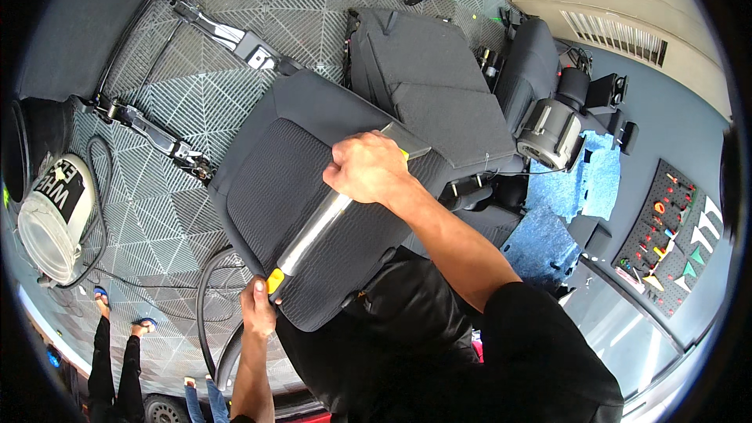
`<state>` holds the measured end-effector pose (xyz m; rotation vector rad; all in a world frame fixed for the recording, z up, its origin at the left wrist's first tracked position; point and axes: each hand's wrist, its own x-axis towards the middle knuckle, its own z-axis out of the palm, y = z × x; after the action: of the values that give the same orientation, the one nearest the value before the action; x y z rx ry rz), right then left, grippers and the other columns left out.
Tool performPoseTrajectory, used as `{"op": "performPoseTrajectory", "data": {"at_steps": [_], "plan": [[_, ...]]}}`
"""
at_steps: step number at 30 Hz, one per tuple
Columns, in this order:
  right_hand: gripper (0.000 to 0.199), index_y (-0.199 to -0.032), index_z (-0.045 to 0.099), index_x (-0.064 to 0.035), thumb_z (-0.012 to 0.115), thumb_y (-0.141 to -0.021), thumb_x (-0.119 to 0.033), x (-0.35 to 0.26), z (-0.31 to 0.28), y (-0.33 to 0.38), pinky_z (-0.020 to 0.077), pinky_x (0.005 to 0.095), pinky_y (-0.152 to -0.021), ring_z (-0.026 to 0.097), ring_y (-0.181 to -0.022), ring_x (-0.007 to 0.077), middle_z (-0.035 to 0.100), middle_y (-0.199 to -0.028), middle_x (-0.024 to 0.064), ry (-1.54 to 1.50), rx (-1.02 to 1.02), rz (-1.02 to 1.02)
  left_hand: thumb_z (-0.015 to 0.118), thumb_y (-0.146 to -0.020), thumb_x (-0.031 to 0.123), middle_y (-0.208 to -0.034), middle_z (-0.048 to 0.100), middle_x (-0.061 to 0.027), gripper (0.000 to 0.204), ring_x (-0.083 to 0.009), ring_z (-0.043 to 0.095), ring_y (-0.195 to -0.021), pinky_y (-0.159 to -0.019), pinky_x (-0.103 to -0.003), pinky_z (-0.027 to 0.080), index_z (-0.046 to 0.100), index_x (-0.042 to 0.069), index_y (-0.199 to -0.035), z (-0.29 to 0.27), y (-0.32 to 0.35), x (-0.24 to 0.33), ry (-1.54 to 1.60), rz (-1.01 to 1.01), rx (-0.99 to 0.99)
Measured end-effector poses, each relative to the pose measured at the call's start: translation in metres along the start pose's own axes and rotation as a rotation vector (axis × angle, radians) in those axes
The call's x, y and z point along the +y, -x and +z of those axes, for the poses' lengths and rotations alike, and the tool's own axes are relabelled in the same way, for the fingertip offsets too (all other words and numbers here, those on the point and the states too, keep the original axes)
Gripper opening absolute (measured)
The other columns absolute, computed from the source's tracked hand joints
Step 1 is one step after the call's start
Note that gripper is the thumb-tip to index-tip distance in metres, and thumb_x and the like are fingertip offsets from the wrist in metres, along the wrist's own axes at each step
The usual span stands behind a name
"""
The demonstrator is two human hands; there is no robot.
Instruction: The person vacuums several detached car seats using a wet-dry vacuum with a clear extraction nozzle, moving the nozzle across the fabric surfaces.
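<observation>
A vacuum wand with a silver tube (313,235) lies diagonally across a dark grey car seat cushion (270,172). My right hand (370,166) is closed around its upper part, just below the flat metal nozzle (406,141), which rests at the cushion's far right side. At the near end of the tube sits a yellow fitting (274,280). My left hand (257,312) grips the wand there, its fingers partly hidden. A dark hose (227,356) runs beside my left forearm. The cushion's near edge is close to my body.
More dark seat panels (439,86) lie beyond the cushion. Metal seat rails (227,35) stretch over the patterned floor at left. A white vacuum canister (55,219) stands far left among hoses. People's legs (117,360) show at lower left. Blue cloths (568,188) and a pegboard (666,239) are at right.
</observation>
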<state>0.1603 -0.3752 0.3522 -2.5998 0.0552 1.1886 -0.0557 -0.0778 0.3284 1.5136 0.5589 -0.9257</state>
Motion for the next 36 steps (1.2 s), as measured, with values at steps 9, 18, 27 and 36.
{"op": "performPoseTrajectory", "data": {"at_steps": [9, 18, 27, 36], "plan": [[0.023, -0.076, 0.072, -0.0065, 0.066, -0.078, -0.028, -0.014, 0.026, 0.016, 0.0567, 0.0472, -0.080, 0.070, -0.084, 0.0373, 0.073, -0.087, 0.0140, -0.003, 0.072, 0.006, 0.037, -0.104, 0.062, -0.061, 0.057, -0.0082, 0.070, -0.0173, 0.055, -0.057, -0.053, -0.034, 0.043, 0.054, 0.001, -0.074, -0.015, 0.007, -0.029, -0.042, 0.053, 0.015], [0.026, -0.072, 0.071, -0.0070, 0.065, -0.079, -0.031, -0.024, 0.049, 0.024, 0.0536, 0.0434, -0.088, 0.071, -0.082, 0.0318, 0.073, -0.081, 0.0125, 0.054, 0.174, -0.041, 0.044, -0.099, 0.070, -0.060, 0.054, -0.0068, 0.074, -0.0146, 0.055, -0.058, -0.052, -0.033, 0.044, 0.056, 0.001, -0.076, -0.027, 0.018, -0.048, -0.043, 0.071, 0.005], [0.021, -0.064, 0.066, -0.0065, 0.067, -0.077, -0.023, -0.052, 0.105, 0.039, 0.0550, 0.0429, -0.083, 0.068, -0.074, 0.0298, 0.069, -0.072, 0.0086, 0.097, 0.213, -0.205, 0.047, -0.098, 0.070, -0.064, 0.055, -0.0036, 0.072, -0.0127, 0.051, -0.059, -0.055, -0.031, 0.043, 0.056, 0.003, -0.074, -0.039, 0.063, -0.099, 0.137, -0.055, 0.003], [0.023, -0.068, 0.070, -0.0060, 0.065, -0.078, -0.026, -0.069, 0.124, 0.046, 0.0539, 0.0429, -0.082, 0.069, -0.075, 0.0310, 0.071, -0.075, 0.0126, 0.075, 0.192, -0.219, 0.049, -0.096, 0.072, -0.063, 0.055, -0.0050, 0.074, -0.0141, 0.052, -0.058, -0.053, -0.032, 0.043, 0.054, 0.002, -0.073, -0.058, 0.073, -0.125, 0.137, -0.069, 0.010]]}}
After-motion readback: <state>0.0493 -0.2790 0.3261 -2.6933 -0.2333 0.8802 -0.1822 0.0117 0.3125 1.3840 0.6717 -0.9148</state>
